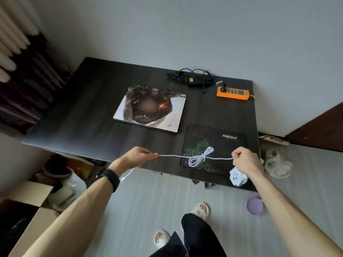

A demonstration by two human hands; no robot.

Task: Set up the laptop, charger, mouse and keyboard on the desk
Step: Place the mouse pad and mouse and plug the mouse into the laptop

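- In the middle of the frame, the closed silver laptop with a dark printed skin on its lid (149,108) lies flat on the dark wood-grain desk (78,112); it is placed but not yet opened.
- Toward the upper centre, the black charger brick with a yellow label (193,80) sits in a tangle of black cable. One black lead runs toward the laptop's rear edge, though I cannot tell whether it is seated.
- Just to its right lies the orange power strip (233,92) with a black plug in its left end, so the charger looks largely set up.
- At lower right, the black mouse pad with a green pattern (213,145) lies on the desk.
- The left hand (138,156) and right hand (245,161) each pinch an end of the white braided cable (199,157), stretched taut above the pad with a knotted bundle in its middle; undoing it seems the step in hand.
- A white mouse (238,178) hangs just below the right hand, not yet set down.
- No keyboard is in sight; that part appears left to do.
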